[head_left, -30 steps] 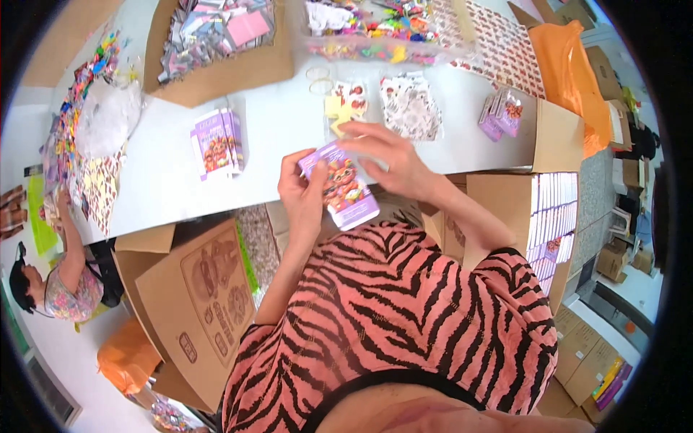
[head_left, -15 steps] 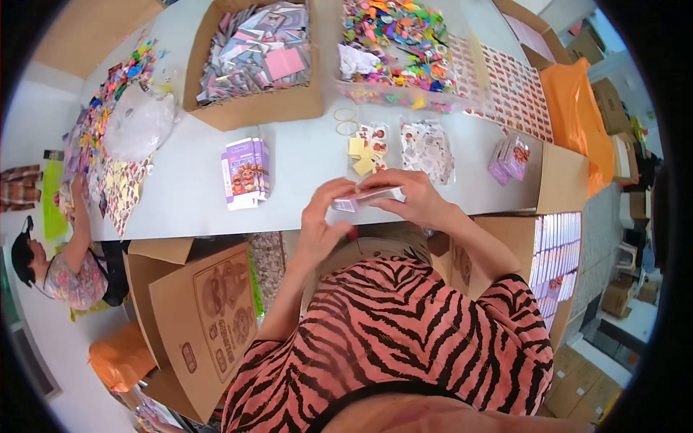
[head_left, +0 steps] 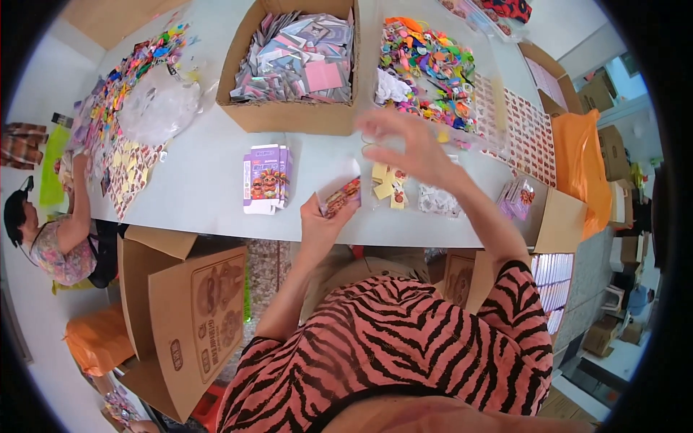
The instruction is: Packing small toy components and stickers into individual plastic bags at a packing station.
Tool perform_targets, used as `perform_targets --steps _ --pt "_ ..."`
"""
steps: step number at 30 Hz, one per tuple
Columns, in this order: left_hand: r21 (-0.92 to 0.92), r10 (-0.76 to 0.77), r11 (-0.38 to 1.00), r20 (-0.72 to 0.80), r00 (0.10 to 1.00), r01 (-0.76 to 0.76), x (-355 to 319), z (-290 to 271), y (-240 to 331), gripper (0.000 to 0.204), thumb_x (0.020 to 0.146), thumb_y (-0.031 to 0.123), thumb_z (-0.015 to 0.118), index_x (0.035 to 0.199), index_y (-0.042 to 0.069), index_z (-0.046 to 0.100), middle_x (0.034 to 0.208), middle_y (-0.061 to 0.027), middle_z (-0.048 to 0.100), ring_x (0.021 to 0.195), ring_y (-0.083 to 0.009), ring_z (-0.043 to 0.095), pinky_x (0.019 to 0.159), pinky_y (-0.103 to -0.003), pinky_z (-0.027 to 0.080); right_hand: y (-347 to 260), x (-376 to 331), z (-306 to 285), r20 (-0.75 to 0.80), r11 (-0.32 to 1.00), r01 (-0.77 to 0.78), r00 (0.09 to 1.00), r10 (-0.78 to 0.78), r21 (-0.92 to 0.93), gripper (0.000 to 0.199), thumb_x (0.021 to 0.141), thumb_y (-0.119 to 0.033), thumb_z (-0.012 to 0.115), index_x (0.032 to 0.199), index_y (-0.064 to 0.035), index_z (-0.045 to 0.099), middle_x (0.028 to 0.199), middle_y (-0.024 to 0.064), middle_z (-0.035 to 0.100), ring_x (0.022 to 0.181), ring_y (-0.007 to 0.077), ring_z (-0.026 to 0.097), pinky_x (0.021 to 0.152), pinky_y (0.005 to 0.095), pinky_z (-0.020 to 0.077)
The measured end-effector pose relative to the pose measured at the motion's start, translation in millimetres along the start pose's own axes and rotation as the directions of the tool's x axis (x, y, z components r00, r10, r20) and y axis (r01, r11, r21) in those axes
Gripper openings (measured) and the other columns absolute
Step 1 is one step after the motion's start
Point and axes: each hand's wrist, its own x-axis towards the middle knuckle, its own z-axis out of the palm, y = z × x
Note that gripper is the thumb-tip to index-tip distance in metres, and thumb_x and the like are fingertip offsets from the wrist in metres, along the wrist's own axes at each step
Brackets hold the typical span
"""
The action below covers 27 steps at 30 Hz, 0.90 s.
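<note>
Nearest, at six o'clock from the held carton, is the zebra-striped pink shirt (head_left: 390,339), cut off by the lower edge. At eight o'clock a large open cardboard box (head_left: 195,317) stands below the table (head_left: 180,206), its inside mostly hidden by its own flaps. At four o'clock, rows of slim boxes (head_left: 553,278) show only in part beside the sleeve.

At the table's near edge, the left hand (head_left: 325,225) is closed around a small purple carton (head_left: 342,196), whose white end flap is raised; fingers and thumb cover its lower part, and what is inside cannot be made out. Between one and two o'clock, the right hand (head_left: 408,148) is raised over the table with fingers spread wide, blurred by motion, and no object can be made out in it.

Toward three o'clock lie yellow paper pieces (head_left: 382,180), then a clear packet (head_left: 437,200) partly covered by the right forearm, and farther out small purple packs (head_left: 516,196). At nine o'clock is a stack of flat purple cartons (head_left: 267,180), the lower ones largely hidden.

Farther off, at ten o'clock, a crumpled clear plastic bag (head_left: 159,105) lies against colourful trinkets; near twelve stands a cardboard box of card packets (head_left: 296,119); at one, a clear plastic bin of small toys (head_left: 429,72), its near side partly behind the right hand.
</note>
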Motion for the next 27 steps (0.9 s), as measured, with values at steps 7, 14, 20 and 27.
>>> perform_targets --steps 7,14,20,27 --pt "-0.069 -0.008 0.998 -0.136 0.991 -0.002 4.3 -15.7 0.5 0.036 0.079 0.000 0.070 0.112 -0.006 0.057 0.099 -0.0086 0.066 0.086 -0.0116 0.062 0.078 -0.027 0.052 83.5 139.7 -12.0 0.114 0.720 0.293 0.951 -0.288 -0.629 0.051 0.073 -0.017 0.069 0.120 -0.0071 0.053 0.117 0.0143 0.057 0.109 0.0303 0.054 0.094 0.0398 0.0424" --pt "-0.118 -0.001 0.993 -0.223 0.975 -0.026 0.2 -31.3 -6.9 0.029 0.081 0.001 0.067 0.108 -0.004 0.059 0.095 -0.0101 0.067 0.081 -0.0142 0.064 0.070 -0.028 0.054 110.1 194.7 19.4 0.381 0.374 0.294 0.906 0.184 -0.880 0.054 0.063 -0.022 0.077 0.111 -0.0084 0.056 0.107 0.0123 0.061 0.105 0.0298 0.057 0.086 0.0412 0.0464" --pt "-0.102 0.013 0.994 -0.205 0.979 -0.034 4.4 -37.5 -2.0 0.028 0.080 0.000 0.067 0.107 -0.004 0.061 0.096 -0.0092 0.067 0.081 -0.0135 0.063 0.071 -0.027 0.054 108.0 200.7 4.5 0.369 0.450 0.228 0.894 0.254 -0.864 0.062 0.062 -0.019 0.077 0.118 -0.0094 0.050 0.111 0.0140 0.059 0.107 0.0310 0.054 0.089 0.0422 0.0444" --pt "-0.080 0.035 0.996 -0.119 0.992 -0.045 0.1 -25.9 -1.5 0.035 0.078 0.003 0.071 0.111 -0.004 0.059 0.097 -0.0058 0.067 0.087 -0.0088 0.060 0.079 -0.025 0.049 114.6 202.0 2.6 0.419 0.587 0.247 0.891 0.174 -0.771 0.071 0.064 -0.018 0.075 0.128 -0.0111 0.045 0.115 0.0148 0.058 0.105 0.0333 0.056 0.088 0.0416 0.0458"
